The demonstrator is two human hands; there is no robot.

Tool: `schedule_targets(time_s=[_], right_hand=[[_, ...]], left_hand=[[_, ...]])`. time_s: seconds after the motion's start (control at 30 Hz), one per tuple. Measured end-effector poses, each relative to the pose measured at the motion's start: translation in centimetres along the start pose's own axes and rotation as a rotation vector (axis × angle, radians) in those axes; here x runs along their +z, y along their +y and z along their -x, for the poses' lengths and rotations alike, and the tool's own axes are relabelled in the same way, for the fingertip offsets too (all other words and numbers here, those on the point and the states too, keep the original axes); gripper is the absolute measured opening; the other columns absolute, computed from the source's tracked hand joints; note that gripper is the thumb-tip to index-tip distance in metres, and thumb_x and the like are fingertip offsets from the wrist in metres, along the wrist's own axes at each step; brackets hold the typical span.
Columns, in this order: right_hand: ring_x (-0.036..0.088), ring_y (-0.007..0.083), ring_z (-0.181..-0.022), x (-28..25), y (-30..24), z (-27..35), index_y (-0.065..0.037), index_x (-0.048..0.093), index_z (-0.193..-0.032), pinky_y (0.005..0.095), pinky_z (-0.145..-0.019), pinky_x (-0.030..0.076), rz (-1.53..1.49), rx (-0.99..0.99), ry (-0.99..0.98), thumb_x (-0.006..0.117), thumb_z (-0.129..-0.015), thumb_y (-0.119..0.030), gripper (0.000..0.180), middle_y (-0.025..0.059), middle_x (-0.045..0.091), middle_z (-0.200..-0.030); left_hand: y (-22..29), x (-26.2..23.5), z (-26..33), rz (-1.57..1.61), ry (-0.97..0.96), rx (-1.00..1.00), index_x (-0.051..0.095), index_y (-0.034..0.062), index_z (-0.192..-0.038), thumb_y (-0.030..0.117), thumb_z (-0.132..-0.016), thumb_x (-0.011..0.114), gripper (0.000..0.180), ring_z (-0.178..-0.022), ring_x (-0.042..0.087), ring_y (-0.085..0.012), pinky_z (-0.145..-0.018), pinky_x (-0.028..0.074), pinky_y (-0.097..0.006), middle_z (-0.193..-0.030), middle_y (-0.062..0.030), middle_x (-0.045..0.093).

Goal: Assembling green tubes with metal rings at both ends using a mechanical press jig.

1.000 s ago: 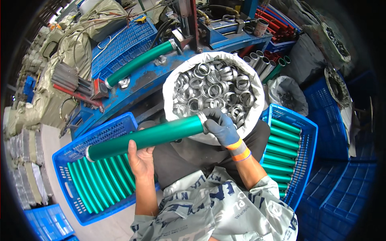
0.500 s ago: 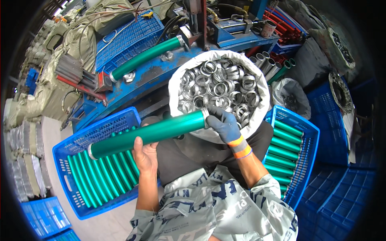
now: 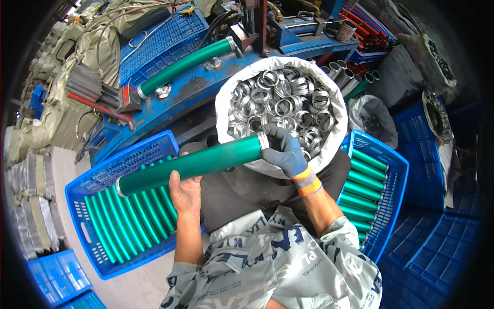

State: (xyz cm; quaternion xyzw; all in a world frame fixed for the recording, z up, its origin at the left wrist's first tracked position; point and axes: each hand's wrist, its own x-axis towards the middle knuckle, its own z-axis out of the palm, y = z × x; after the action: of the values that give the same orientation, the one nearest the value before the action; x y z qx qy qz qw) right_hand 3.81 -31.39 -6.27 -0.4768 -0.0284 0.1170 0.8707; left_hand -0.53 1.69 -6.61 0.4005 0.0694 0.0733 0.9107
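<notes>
Green tube held in both hands above the lap, slanting slightly upward from its left end to its right. The bare left hand supports it left of its middle: the thumb lies against the near side, the other fingers pass beneath and are partly hidden by the tube, so that the grip is closed on it. The right hand, in a dark glove with an orange-banded cuff, is at the opposite end; its fingers are clamped on the silvery end ring, thumb on the near side and forefinger on the far side. A second pale ring edges the left end, well apart from the fingers of either hand. Just beyond the right hand stands a white sack filled with loose metal rings. Below the tube's left end, a blue crate contains a row of green tubes; another crate, to the right, contains more. Behind, a further tube is set lengthwise above the blue surface.
</notes>
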Motion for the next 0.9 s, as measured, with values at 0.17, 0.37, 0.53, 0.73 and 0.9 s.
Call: schedule_targets(time_s=[0.17, 0.37, 0.53, 0.73, 0.9], right_hand=[[0.073, 0.0195, -0.133, 0.2, 0.4, -0.8, 0.009, 0.047, -0.169, 0.0371, -0.116, 0.06, 0.003, 0.011, -0.008, 0.087, -0.097, 0.002, 0.083, 0.0134, 0.074, -0.148], [0.073, 0.0144, -0.126, -0.6, -0.7, -3.2, -0.01, 0.028, -0.189, 0.0311, -0.101, 0.061, -0.075, -0.184, -0.241, 0.086, -0.085, 0.011, 0.121, 0.0167, 0.049, -0.176], [0.07, 0.0126, -0.126, -0.9, -1.6, -4.8, -0.006, 0.028, -0.189, 0.0311, -0.106, 0.058, -0.051, -0.139, -0.153, 0.074, -0.099, 0.006, 0.101, 0.017, 0.056, -0.171], [0.063, 0.0212, -0.15, 1.6, -4.1, -16.3, 0.003, 0.043, -0.18, 0.0351, -0.124, 0.051, 0.258, -0.199, -0.066, 0.068, -0.12, -0.025, 0.07, 0.0172, 0.063, -0.169], [0.066, 0.0397, -0.151, 10.2, -4.5, -32.9, -0.005, 0.051, -0.176, 0.0452, -0.127, 0.051, 0.905, -0.354, -0.103, 0.078, -0.112, -0.037, 0.077, 0.0233, 0.065, -0.168]], left_hand=[[-0.1, -0.5, -0.5, 0.01, -0.014, 0.002, 0.074, 0.0132, -0.151, 0.037, -0.109, 0.084, 0.049, -0.139, 0.076, -0.0311, -0.113, 0.068, -0.053, -0.156, -0.0132, 0.074], [0.6, 0.3, -1.5, 0.181, 0.015, -0.013, 0.071, 0.0026, -0.149, 0.041, -0.113, 0.08, 0.054, -0.146, 0.072, -0.0336, -0.124, 0.06, -0.055, -0.156, -0.0175, 0.074], [1.8, -1.5, -3.4, 0.275, 0.071, -0.056, 0.07, 0.0048, -0.152, 0.048, -0.115, 0.078, 0.058, -0.143, 0.071, -0.0322, -0.121, 0.061, -0.054, -0.156, -0.0144, 0.073], [5.7, -2.4, -6.0, 0.318, 0.108, 0.026, 0.068, 0.0026, -0.152, 0.047, -0.117, 0.074, 0.057, -0.144, 0.069, -0.033, -0.12, 0.061, -0.053, -0.154, -0.0166, 0.072], [11.0, -4.8, -5.2, 0.344, 0.145, 0.154, 0.066, -0.0018, -0.149, 0.026, -0.114, 0.077, 0.046, -0.141, 0.069, -0.0366, -0.119, 0.062, -0.052, -0.15, -0.0199, 0.071]])
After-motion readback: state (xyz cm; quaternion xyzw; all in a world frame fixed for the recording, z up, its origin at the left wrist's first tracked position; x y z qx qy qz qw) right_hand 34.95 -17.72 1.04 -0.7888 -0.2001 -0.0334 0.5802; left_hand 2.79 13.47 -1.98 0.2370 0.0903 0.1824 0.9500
